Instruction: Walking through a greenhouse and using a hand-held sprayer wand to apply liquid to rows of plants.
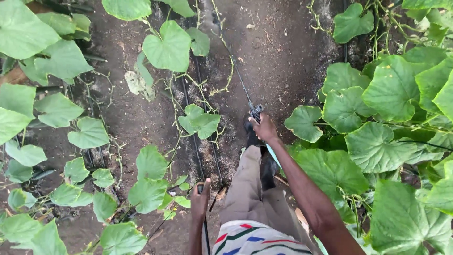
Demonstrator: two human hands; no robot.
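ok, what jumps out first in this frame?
Broad green leaves crowd both sides of a bare soil path. At centre the right hand grips a thin spray wand pointing up the path. Lower down, the left hand holds a small dark handle beside black drip lines.

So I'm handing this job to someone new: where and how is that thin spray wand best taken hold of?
Grip the spray wand at its dark handle end, where the right hand wraps it now. Come from behind and above: the thin rod points away over the soil, so only the thicker near end gives a firm hold.
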